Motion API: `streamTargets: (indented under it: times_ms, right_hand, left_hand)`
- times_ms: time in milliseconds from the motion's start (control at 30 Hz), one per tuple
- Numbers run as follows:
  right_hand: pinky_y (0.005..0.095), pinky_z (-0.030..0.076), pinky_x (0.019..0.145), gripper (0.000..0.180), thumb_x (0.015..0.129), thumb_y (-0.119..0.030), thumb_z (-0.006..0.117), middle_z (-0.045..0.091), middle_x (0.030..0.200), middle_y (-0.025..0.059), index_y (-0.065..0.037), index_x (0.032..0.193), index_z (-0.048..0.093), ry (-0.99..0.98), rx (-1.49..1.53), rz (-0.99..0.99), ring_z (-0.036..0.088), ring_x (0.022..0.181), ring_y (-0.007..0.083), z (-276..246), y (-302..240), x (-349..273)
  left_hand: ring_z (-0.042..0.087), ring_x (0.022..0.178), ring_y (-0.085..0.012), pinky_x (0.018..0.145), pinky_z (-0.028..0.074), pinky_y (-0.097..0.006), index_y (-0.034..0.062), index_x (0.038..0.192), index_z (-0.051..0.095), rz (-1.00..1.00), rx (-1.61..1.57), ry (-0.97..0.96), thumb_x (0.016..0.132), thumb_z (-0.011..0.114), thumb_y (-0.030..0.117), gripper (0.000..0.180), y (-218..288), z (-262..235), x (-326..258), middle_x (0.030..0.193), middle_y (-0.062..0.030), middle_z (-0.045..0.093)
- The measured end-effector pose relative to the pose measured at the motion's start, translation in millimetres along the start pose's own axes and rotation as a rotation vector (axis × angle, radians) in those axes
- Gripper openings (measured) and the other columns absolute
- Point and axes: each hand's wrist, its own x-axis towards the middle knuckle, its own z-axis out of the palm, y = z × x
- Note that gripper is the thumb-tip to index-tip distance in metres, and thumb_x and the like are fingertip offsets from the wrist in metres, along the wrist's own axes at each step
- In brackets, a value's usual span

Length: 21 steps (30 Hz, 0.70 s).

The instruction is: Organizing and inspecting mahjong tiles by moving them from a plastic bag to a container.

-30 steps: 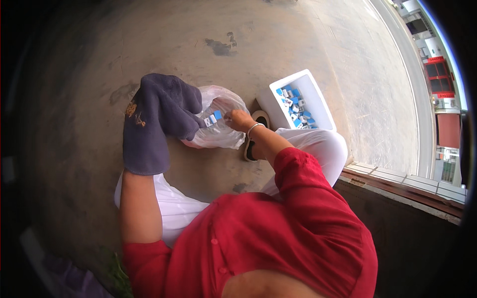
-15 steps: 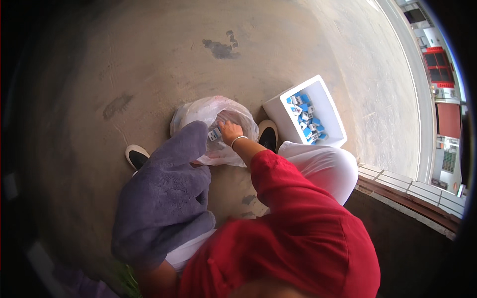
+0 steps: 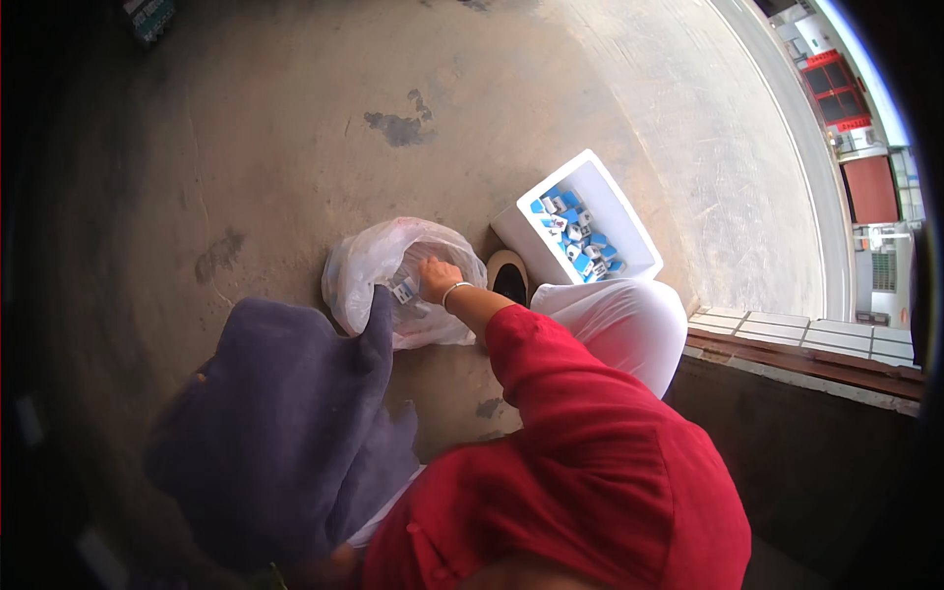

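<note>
My right hand [image 3: 439, 280] reaches into a translucent white plastic bag [image 3: 356, 265] on the ground. Its fingers curl downward, and their tips are hidden, so what they grip does not show. Just left of them, inside the bag, lies a small white-and-blue box [image 3: 404, 290]. A purple-grey towel [image 3: 285, 423] hangs over my left side and covers nearly all of my left hand. Only a small skin-coloured spot, perhaps a fingertip [image 3: 200, 378], peeks out at the towel's left edge. Right of the bag, a white foam box [image 3: 629, 221] holds many small blue-and-white boxes [image 3: 580, 236].
My right shoe [image 3: 508, 280] stands between bag and foam box, beside my white-trousered right knee [image 3: 629, 324]. A tiled ledge [image 3: 787, 329] runs along the right. Concrete floor [image 3: 295, 118] with dark stains stretches ahead. Some dark greenish object [image 3: 149, 20] lies at the far left.
The towel has swung left and spread out, now hiding my left shoe. My right hand stays in the bag, fingers still curled. The whole view has shifted slightly.
</note>
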Motion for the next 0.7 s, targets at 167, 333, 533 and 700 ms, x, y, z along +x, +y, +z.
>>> streamTargets:
  times_ms: [167, 333, 533, 700]
  right_hand:
    - [0.0378, 0.051, 0.088, 0.047, 0.069, -0.029, 0.072, 0.066, 0.11, 0.0157, -0.007, 0.109, 0.066, -0.219, 0.036, -0.091, 0.063, 0.106, 0.0297, -74, 1, -21]
    - [0.0372, 0.05, 0.084, 0.051, 0.07, -0.034, 0.074, 0.067, 0.103, 0.0164, -0.004, 0.11, 0.063, 0.099, 0.251, -0.342, 0.064, 0.096, 0.031, -188, -40, -47]
    - [0.0377, 0.051, 0.077, 0.048, 0.073, -0.023, 0.072, 0.061, 0.099, 0.0145, 0.0, 0.112, 0.057, 0.555, 0.443, -0.844, 0.063, 0.087, 0.03, -310, -118, -185]
    - [0.0385, 0.045, 0.089, 0.055, 0.068, -0.017, 0.072, 0.054, 0.107, 0.0141, -0.002, 0.118, 0.054, 0.75, 0.083, -0.983, 0.052, 0.106, 0.0332, -296, -119, -219]
  left_hand:
    - [0.053, 0.11, -0.0175, 0.096, 0.044, -0.031, -0.001, 0.126, 0.049, 0.128, 0.083, 0.113, 0.08, 0.069, 0.001, 0.05, -14, 6, -20, 0.124, -0.0113, 0.055]
    - [0.054, 0.109, -0.017, 0.096, 0.043, -0.031, 0.001, 0.128, 0.048, 0.006, -0.407, 0.236, 0.082, 0.068, 0.005, 0.05, 9, 14, -10, 0.123, -0.0105, 0.054]
    - [0.064, 0.073, -0.0199, 0.054, 0.053, -0.031, 0.004, 0.087, 0.053, -0.107, -0.57, -0.106, 0.071, 0.065, 0.001, 0.021, 113, 28, 41, 0.078, -0.0062, 0.056]
    - [0.064, 0.081, -0.0237, 0.068, 0.051, -0.032, 0.0015, 0.099, 0.05, 0.65, 0.538, 0.206, 0.07, 0.07, 0.007, 0.036, 90, 39, 68, 0.088, -0.0094, 0.059]
